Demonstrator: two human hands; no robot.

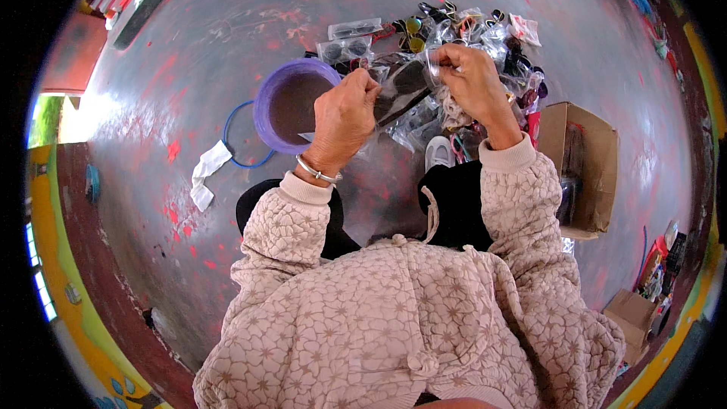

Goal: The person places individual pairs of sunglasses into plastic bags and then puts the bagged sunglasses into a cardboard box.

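Between my two hands stretches a clear plastic sleeve with dark sunglasses (407, 82) inside. My left hand (342, 123) is closed on its left end, the fingers pinched together, with a bracelet at the wrist. Fingers and thumb of my right hand (475, 89) grip the sleeve's upper right corner. Just beyond and under the hands lies a heap of sunglasses (416, 26), many in clear sleeves. Two sleeved pairs (345, 48) rest at the heap's left side. A purple bucket (264, 115) stands beside my left hand, partly covered by it.
An opened cardboard box (598, 182) stands to the right of the heap. On the floor at left lie a white cloth (204, 173) and a thin blue hoop (227, 136). My shoe (439, 153) shows below the heap. Another carton (630, 316) sits by the right wall.
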